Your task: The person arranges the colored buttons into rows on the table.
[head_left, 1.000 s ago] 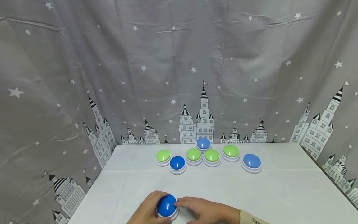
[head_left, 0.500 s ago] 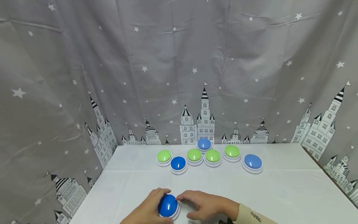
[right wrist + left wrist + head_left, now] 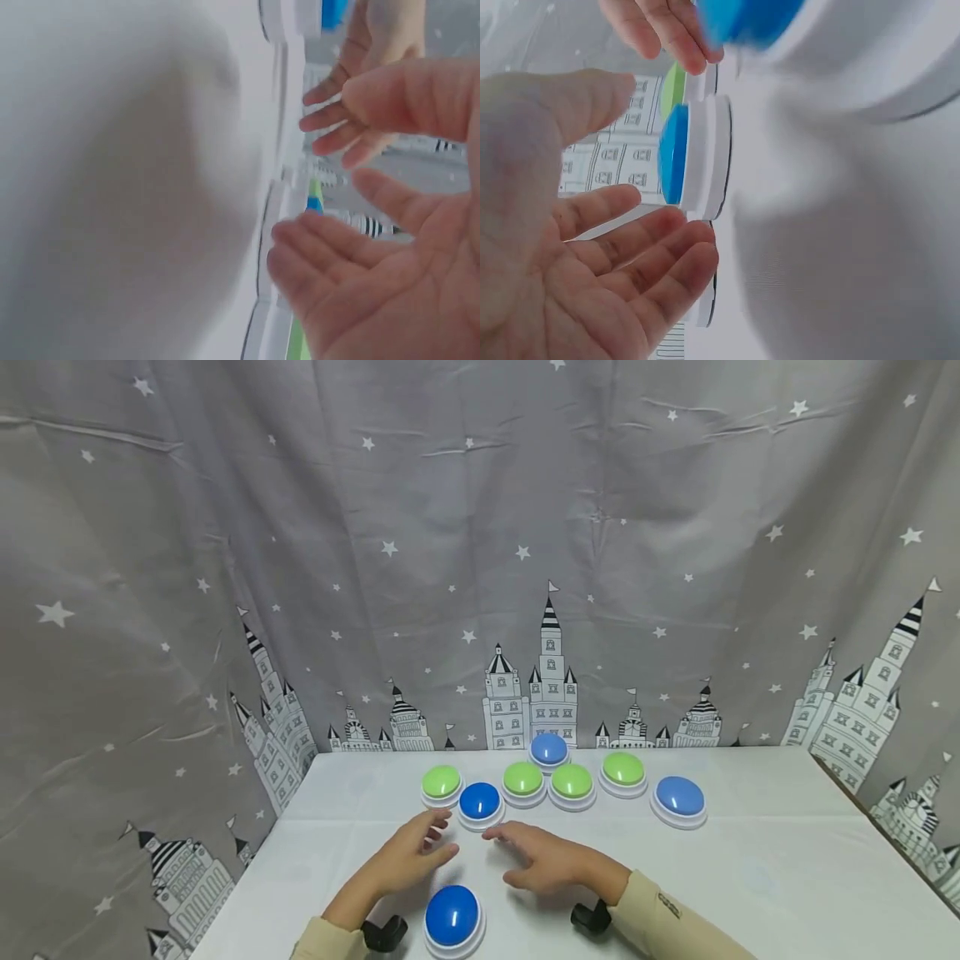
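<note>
Both hands hover over the white table, apart from each other and empty. Just short of a dark blue push button (image 3: pixel 479 801) with a white base, the left hand (image 3: pixel 409 853) has its fingers loosely spread. To the right of that button, the right hand (image 3: pixel 546 858) reaches in with fingers extended toward it. Nearer the front edge, between the forearms, stands a larger-looking dark blue push button (image 3: pixel 452 917). In the left wrist view the far blue button (image 3: pixel 675 154) shows beyond the left fingers (image 3: pixel 660 277). The right wrist view shows the right palm (image 3: pixel 405 277) facing the left hand.
Behind stand several green and light blue buttons: a green one (image 3: pixel 442 782) at left, two green ones (image 3: pixel 522 779) mid-row, a light blue one (image 3: pixel 549 749) at the back, a green one (image 3: pixel 623 769) and a light blue one (image 3: pixel 680 796) at right. A grey castle-print curtain (image 3: pixel 517 527) hangs behind.
The left hand has let go of the front blue button and moved forward toward the far dark blue one. The right hand has also moved forward, away from the front button.
</note>
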Demonstrator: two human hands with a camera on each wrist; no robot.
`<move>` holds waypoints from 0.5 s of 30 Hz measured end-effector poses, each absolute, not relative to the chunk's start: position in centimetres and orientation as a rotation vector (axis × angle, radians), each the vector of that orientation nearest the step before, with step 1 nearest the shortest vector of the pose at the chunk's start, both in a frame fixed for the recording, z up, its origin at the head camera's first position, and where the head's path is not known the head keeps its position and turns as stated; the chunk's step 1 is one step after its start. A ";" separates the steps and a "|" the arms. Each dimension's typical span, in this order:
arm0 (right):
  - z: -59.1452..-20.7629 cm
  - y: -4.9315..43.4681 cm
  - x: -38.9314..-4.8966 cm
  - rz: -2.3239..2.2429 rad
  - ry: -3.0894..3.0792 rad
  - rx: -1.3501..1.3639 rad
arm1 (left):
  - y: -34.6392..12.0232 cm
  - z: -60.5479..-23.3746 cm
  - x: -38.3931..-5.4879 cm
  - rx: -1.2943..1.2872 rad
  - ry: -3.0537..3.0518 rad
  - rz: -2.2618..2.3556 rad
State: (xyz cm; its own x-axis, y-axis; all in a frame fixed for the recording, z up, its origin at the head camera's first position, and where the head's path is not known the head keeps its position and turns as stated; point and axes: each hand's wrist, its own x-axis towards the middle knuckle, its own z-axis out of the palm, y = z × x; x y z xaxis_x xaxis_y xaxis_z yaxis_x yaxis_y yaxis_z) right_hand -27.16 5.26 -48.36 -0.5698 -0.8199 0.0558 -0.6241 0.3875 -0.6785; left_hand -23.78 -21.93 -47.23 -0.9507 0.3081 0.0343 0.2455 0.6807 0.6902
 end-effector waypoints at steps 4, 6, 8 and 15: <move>-48.3 5.0 -28.5 -0.965 2.479 -1.199 | -21.9 -47.6 -25.6 0.465 2.830 1.173; -48.3 4.8 -28.9 -0.963 2.517 -1.166 | -21.8 -47.8 -26.4 0.459 2.832 1.194; -48.2 4.7 -29.2 -0.964 2.541 -1.140 | -21.7 -48.0 -27.1 0.463 2.835 1.211; -48.5 3.9 -30.4 -1.016 2.562 -1.102 | -21.4 -48.9 -28.7 0.514 2.858 1.215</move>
